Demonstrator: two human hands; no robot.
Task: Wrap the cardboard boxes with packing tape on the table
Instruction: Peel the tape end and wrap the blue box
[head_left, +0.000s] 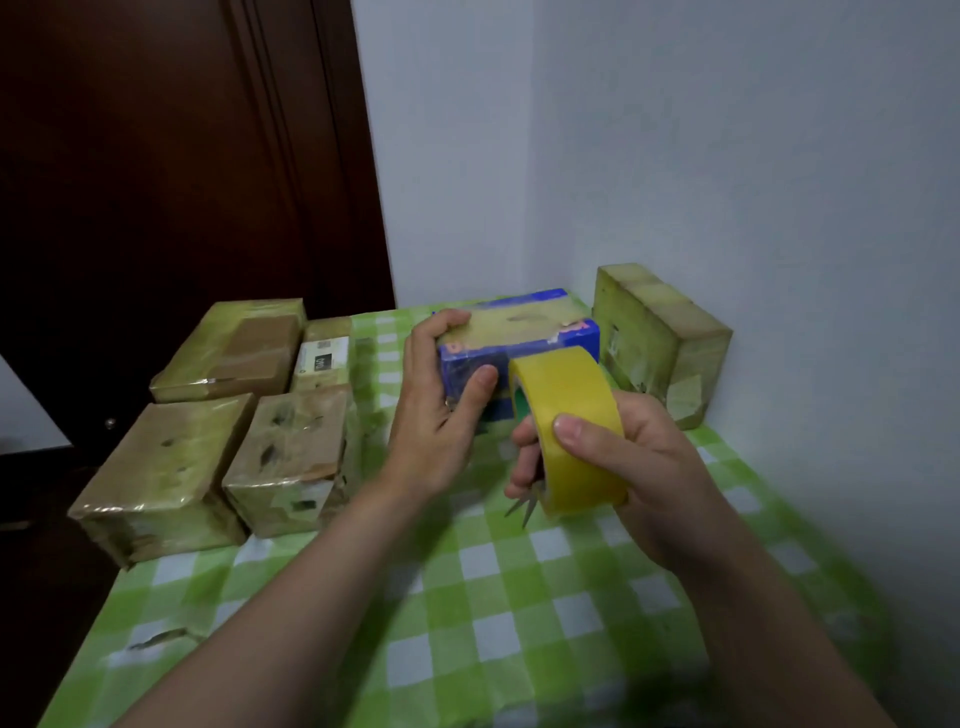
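A blue box (524, 332) with yellowish tape across its top sits in the middle of the table. My left hand (441, 410) grips its left end, fingers over the top and thumb on the front face. My right hand (618, 457) holds a yellow roll of packing tape (571, 426) right in front of the box. The same hand also holds small scissors (527, 506), whose metal tips poke out below the fingers.
Several taped cardboard boxes (166, 473) stand in a group on the left of the green checked tablecloth (493, 597). Another taped box (660, 338) leans by the white wall at the back right. A dark wooden door fills the back left.
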